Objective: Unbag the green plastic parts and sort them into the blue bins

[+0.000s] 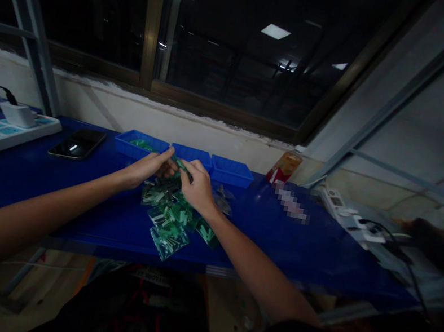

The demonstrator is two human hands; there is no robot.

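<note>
Between my two hands is a small green plastic bag (180, 164), held above a pile. My left hand (152, 166) pinches it from the left, and my right hand (198, 186) grips it from the right with thumb and fingers closed. Below them lies a heap of small clear-green bags (172, 214) with little pale and dark pieces inside; the kind of piece is too small to tell. Just behind my hands stand three blue trays in a row. The left tray (122, 147) has green bags in it; the middle tray (198, 156) is partly hidden by my hands.
The right blue tray (231, 173) stands by the wall. A phone (78, 143) and a white power strip (4, 136) lie at left on the blue table (101, 219). A bottle with a red label (284, 168) and another power strip (346, 214) are at right.
</note>
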